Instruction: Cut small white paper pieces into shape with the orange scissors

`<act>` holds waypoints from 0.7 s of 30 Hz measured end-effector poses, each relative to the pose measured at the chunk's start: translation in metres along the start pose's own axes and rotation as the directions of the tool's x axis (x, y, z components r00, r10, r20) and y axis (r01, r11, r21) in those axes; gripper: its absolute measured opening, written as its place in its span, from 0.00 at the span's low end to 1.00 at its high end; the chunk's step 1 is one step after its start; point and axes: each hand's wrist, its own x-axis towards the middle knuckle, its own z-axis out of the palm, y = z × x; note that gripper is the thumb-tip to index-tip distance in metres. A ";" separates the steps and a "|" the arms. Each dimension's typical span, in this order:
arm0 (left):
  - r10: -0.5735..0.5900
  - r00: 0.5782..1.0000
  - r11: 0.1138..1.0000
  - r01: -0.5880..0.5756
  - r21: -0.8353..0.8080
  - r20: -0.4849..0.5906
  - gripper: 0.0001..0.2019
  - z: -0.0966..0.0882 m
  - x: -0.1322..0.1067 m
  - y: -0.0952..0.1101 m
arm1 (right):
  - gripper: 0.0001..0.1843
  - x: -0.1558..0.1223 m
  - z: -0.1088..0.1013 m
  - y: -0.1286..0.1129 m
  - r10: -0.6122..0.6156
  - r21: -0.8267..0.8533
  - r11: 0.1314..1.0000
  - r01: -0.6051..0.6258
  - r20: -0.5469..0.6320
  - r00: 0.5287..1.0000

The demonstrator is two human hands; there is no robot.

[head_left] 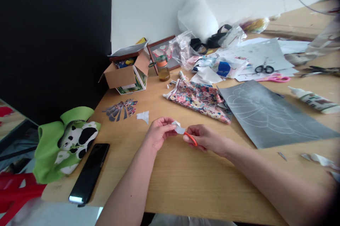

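My left hand [158, 132] pinches a small white scrap of paper [178, 127] just above the wooden table [186, 176]. My right hand [205, 137] is closed round small scissors with orange handles [191, 138], whose tip meets the scrap. Both hands hover near the table's middle. Just beyond them lies a floral fabric piece [199, 99], and to its right a grey sheet [268, 114] with white curved lines drawn on it.
A black phone [89, 173] and a green panda-print bag [65, 141] lie at the left. Cut fan-shaped pieces [120, 109], a white scrap [143, 116], an open cardboard box [126, 73], a jar [163, 68], black scissors [264, 68], pink scissors [276, 78] and a glue bottle [315, 100] lie around.
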 end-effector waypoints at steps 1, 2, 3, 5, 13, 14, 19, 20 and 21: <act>-0.001 1.000 1.000 0.001 0.009 0.001 0.18 0.000 0.000 0.000 | 0.27 0.000 0.000 0.000 0.001 0.002 1.000 -0.001 -0.002 1.000; 0.000 1.000 1.000 0.000 0.019 0.000 0.18 0.000 0.000 0.001 | 0.27 0.000 0.000 0.000 0.003 0.003 1.000 -0.003 -0.002 1.000; 0.006 1.000 1.000 -0.006 0.027 -0.002 0.18 0.000 0.000 0.001 | 0.27 0.000 0.000 0.001 0.006 0.004 1.000 -0.006 0.000 1.000; 0.028 1.000 0.999 -0.027 0.038 -0.014 0.18 0.000 -0.001 0.002 | 0.27 0.001 -0.001 0.001 0.011 0.007 1.000 -0.011 0.005 1.000; 0.070 0.997 0.997 -0.068 0.048 -0.038 0.18 0.003 -0.003 0.002 | 0.27 0.000 -0.001 0.001 0.021 0.015 1.000 -0.021 0.021 1.000; 0.070 0.997 0.997 -0.068 0.048 -0.038 0.18 0.003 -0.003 0.002 | 0.27 0.000 -0.001 0.001 0.022 0.016 1.000 -0.022 0.021 1.000; 0.068 0.997 0.997 -0.066 0.052 -0.046 0.19 0.003 -0.003 0.003 | 0.26 0.001 -0.001 0.001 0.015 0.012 1.000 -0.015 0.022 1.000; 0.068 0.997 0.996 -0.065 0.052 -0.048 0.18 0.003 -0.003 0.003 | 0.26 0.001 -0.001 0.002 0.015 0.011 1.000 -0.015 0.023 1.000; 0.068 0.996 0.996 -0.066 0.052 -0.051 0.18 0.003 -0.003 0.003 | 0.26 0.001 -0.001 0.002 0.015 0.011 1.000 -0.015 0.025 1.000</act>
